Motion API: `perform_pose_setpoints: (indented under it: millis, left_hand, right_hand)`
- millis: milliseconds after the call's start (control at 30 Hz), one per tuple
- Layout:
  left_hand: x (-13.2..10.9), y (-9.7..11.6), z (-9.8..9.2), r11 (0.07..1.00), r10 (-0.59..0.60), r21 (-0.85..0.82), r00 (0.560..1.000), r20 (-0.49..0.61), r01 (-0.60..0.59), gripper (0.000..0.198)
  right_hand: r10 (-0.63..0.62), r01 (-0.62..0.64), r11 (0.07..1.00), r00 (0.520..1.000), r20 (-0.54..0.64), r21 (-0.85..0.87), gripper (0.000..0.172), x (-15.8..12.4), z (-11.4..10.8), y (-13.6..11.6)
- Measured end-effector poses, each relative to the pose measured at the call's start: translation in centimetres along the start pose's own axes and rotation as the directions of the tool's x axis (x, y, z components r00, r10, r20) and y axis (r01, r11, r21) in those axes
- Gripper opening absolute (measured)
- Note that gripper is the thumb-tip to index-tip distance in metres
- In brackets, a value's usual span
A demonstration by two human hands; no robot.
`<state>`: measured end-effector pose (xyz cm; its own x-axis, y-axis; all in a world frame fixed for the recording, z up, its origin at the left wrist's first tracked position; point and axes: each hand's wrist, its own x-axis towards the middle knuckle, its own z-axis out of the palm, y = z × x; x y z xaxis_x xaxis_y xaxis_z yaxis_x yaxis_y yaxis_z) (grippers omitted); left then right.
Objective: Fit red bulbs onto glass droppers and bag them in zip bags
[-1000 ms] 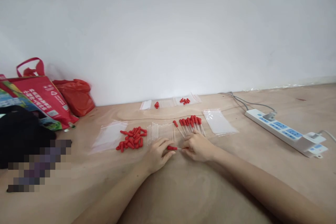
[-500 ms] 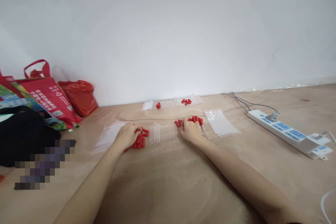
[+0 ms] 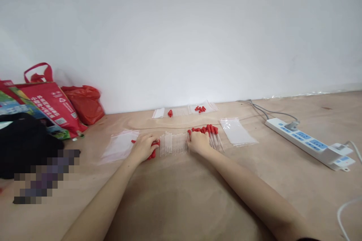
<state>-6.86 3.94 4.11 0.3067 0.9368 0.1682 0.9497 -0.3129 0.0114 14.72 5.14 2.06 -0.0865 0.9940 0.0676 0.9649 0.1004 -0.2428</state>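
Curled over a loose pile of red rubber bulbs (image 3: 153, 155) is my left hand (image 3: 144, 147), its thumb and fingers closing on a bulb at the right edge. To the right lies a row of thin clear tubes (image 3: 174, 144), side by side. My right hand (image 3: 198, 142) is closed at the left end of a row of droppers (image 3: 216, 141), clear tubes topped with red bulbs. A red bulb shows just beyond its fingers, which seem to grip that dropper; the fingertips are partly hidden.
Flat clear zip bags lie left (image 3: 120, 145) and right (image 3: 238, 131). Farther back are a small bulb cluster (image 3: 170, 113), more tubes (image 3: 180, 112) and a bag bearing bulbs (image 3: 207, 106). A power strip (image 3: 308, 141) with cables stands right; red bags (image 3: 52, 103) and black cloth (image 3: 28, 147) left.
My left hand has shifted right and covers more of the bulb pile. The right hand has drawn slightly left and toward me, uncovering more red bulbs and tubes of the dropper row.
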Motion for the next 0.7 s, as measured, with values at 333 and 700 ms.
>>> perform_pose_setpoints:
  millis: [333,700]
  left_hand:
    - [0.0,-0.3,1.3,0.996,-0.023,-0.081,1.0,-0.017,0.022,0.007]
    - [0.2,2.5,0.1,0.877,-0.096,-0.477,0.948,-0.304,-0.064,0.02]
  right_hand:
    - [0.053,-0.053,0.999,0.992,0.115,0.0,0.026,1.1,0.0,-0.9]
    - [-0.041,0.044,0.998,0.997,-0.063,0.053,0.028,-0.2,-1.1,1.1]
